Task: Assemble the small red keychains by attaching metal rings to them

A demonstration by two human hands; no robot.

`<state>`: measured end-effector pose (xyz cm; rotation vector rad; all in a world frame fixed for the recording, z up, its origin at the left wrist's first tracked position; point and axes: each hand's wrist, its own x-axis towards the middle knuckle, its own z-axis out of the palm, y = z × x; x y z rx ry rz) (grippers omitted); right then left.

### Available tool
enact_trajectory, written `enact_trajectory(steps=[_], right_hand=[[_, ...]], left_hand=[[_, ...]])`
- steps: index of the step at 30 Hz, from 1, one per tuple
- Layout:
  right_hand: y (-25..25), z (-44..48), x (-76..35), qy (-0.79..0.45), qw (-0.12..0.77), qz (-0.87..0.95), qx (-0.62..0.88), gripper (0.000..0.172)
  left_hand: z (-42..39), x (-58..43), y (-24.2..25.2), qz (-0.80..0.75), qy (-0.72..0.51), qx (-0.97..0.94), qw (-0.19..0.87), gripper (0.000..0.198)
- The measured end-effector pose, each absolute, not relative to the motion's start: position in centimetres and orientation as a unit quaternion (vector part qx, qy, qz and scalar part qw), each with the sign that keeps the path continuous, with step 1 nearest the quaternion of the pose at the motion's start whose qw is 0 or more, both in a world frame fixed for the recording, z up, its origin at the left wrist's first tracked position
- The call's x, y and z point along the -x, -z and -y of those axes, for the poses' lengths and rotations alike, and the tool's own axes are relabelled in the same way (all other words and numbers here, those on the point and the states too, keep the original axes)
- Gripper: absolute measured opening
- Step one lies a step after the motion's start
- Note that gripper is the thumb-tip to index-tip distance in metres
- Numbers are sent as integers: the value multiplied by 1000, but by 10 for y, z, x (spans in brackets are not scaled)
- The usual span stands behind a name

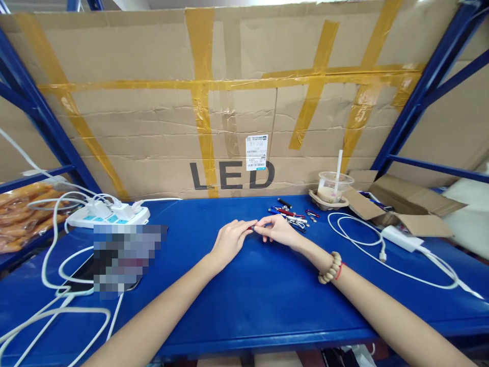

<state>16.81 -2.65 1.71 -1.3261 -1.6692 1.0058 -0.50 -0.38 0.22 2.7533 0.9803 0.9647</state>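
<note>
Blue bench (282,300): before its back edge, my left hand (230,239) and right hand (278,231) pinch a small dark-red piece (250,228) tight.

Evenly and brightly lit, edges stretched by wide-angle distortion.
Glare is caught on the glossy packing tape (362,104), the dark-screened device (83,266) is part-masked by pixelation, and fine detail is softened between left hand (231,237) and right hand (278,231).

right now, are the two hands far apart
No, the left hand and right hand are close together, their fingers meeting at a small dark item.
</note>
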Motion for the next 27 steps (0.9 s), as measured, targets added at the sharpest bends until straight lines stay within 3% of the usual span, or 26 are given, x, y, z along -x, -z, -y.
enact_trajectory(steps=[20,27], right_hand=[[-16,19,-180,-304,379,703,520,39],[-53,26,-207,-137,401,680,598,33]], left_hand=[[14,-1,-11,-348,-298,-887,56,19],[15,-2,-11,-349,-291,-886,88,17]])
